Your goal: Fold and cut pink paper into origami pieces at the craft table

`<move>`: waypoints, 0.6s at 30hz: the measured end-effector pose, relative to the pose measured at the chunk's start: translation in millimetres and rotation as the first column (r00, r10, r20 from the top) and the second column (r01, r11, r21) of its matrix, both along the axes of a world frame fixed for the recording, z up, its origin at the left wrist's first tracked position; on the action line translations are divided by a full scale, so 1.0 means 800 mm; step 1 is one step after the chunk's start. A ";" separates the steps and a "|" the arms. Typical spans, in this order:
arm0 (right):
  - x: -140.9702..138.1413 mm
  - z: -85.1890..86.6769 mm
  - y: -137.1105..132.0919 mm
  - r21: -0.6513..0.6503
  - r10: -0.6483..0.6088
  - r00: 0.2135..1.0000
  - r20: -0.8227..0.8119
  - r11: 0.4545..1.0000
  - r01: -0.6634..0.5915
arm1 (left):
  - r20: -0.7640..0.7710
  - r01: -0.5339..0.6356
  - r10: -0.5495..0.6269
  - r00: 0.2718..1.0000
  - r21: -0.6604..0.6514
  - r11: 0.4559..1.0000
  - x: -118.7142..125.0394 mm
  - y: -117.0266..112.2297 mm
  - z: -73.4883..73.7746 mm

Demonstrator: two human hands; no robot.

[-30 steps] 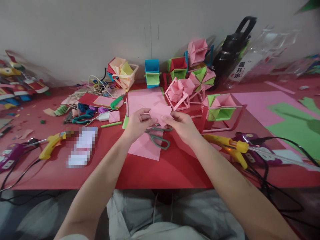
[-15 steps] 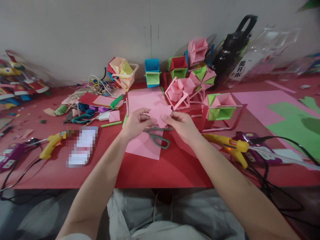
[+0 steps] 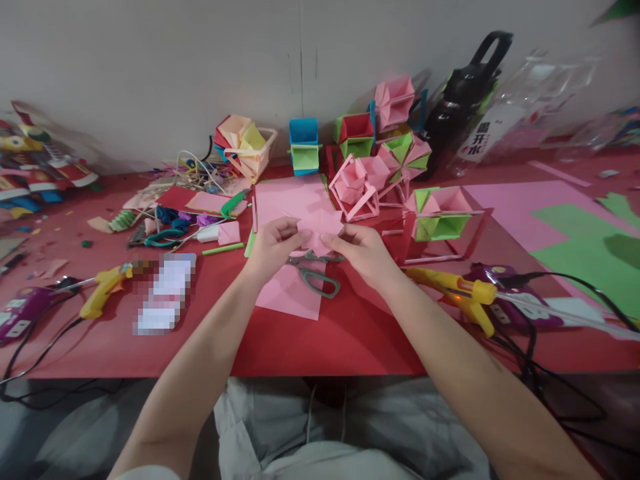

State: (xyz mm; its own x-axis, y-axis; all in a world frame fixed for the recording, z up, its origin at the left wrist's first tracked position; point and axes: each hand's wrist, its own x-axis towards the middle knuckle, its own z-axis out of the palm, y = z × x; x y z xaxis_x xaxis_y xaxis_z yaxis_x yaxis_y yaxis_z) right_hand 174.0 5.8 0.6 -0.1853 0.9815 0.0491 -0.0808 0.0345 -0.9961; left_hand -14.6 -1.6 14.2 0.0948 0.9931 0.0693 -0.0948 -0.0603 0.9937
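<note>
Between my two hands is a small folded piece of pink paper, raised a little over the table. My left hand pinches its left side between thumb and fingers. On the opposite side my right hand grips the paper the same way, thumb on top. Just beneath lie scissors with grey-green handles, their blades partly hidden by the paper and my fingers. Under the scissors a larger pink sheet rests flat on the red table.
Folded paper lanterns stand along the back. Yellow glue guns lie on the left and right, with trailing cords. A phone is left of my arm. A black bottle and green sheets sit at right.
My left thumb has shifted slightly along the pink paper, and the paper's lower part sits at a slightly different angle. Everything else looks the same.
</note>
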 end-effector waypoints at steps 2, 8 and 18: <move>-0.001 -0.002 -0.001 0.015 0.023 1.000 -0.002 1.000 -0.023 | 0.013 0.024 -0.024 1.000 0.018 1.000 0.000 0.001 -0.004; -0.001 -0.006 -0.002 0.094 0.034 0.997 0.073 0.995 -0.041 | 0.025 0.004 -0.005 1.000 0.035 0.999 -0.004 0.003 -0.008; 0.001 -0.004 -0.001 0.154 -0.020 0.981 0.192 0.988 -0.010 | 0.005 -0.097 0.097 0.995 0.123 0.988 -0.008 0.007 -0.006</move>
